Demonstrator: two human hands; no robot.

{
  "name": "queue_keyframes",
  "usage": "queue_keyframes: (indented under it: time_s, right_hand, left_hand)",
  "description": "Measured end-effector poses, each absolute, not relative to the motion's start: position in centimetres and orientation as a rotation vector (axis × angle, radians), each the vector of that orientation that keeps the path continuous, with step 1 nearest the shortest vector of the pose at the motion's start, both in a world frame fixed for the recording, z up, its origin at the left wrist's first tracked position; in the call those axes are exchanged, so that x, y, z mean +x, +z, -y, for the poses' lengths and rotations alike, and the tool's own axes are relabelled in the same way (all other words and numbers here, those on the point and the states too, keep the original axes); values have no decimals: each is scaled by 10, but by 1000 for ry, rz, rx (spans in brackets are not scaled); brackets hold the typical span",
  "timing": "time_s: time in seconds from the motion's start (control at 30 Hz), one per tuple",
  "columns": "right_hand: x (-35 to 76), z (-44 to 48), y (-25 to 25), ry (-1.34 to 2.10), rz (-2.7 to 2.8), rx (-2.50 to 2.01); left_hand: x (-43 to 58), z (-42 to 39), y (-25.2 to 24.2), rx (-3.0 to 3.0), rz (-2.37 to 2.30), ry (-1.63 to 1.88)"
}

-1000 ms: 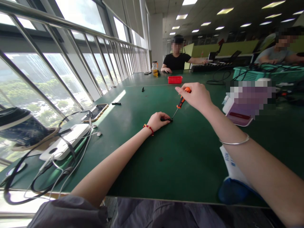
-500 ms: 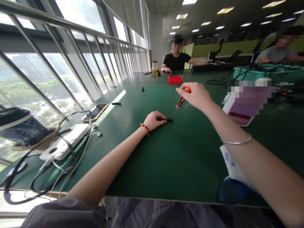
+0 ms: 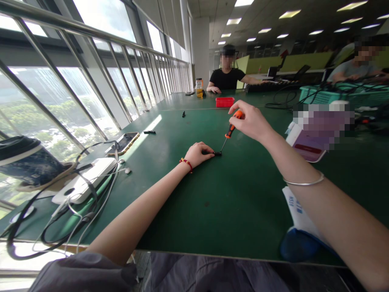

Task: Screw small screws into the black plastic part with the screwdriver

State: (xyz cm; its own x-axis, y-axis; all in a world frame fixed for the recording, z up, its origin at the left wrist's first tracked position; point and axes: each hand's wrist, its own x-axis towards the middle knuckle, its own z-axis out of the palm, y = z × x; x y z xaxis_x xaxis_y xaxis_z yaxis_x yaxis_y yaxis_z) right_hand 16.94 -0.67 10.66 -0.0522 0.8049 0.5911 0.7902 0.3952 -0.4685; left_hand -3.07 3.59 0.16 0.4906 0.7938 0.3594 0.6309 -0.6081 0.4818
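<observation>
My left hand [image 3: 197, 155] rests on the green table and pinches a small black bar-shaped part [image 3: 218, 153] by its left end; the fingers hide the rest of it. An orange and black screwdriver [image 3: 232, 126] leans over the part, its tip at the part's right end. Around the top of the handle, my right hand [image 3: 251, 119] is closed, with the thumb and a finger at the grip. Whether the tip sits in a screw is too small to tell.
Farther off lie two black pieces [image 3: 150, 132] [image 3: 183, 114] and a red tray [image 3: 225, 102]. On the left are a phone [image 3: 123, 144], a white power bank [image 3: 85, 178], cables and a cup [image 3: 30, 162]. A teal basket [image 3: 331, 96] stands right; a person [image 3: 226, 75] sits opposite.
The fingers of my right hand have shifted on the screwdriver handle, the index finger lifting and spreading. The screwdriver tip stays at the black part, and my left hand keeps its place.
</observation>
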Motion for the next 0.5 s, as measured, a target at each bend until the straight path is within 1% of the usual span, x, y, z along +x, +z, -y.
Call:
queue_keyframes:
  time_s: [0.17,0.23,0.4,0.5]
  right_hand:
    - [170,7,107,-18,1816,-1462]
    - [170,7,107,-43,1820,-1453]
    - [169,6,106,26,1828,-1418]
    - [169,7,106,-24,1820,-1447]
  left_hand:
    - [-31,-36,1,2464,-1205,812]
    - [-31,-36,1,2467,-1209,810]
    - [-30,-36,2,2471,-1216,800]
    - [-30,-35,3,2468,-1226,795]
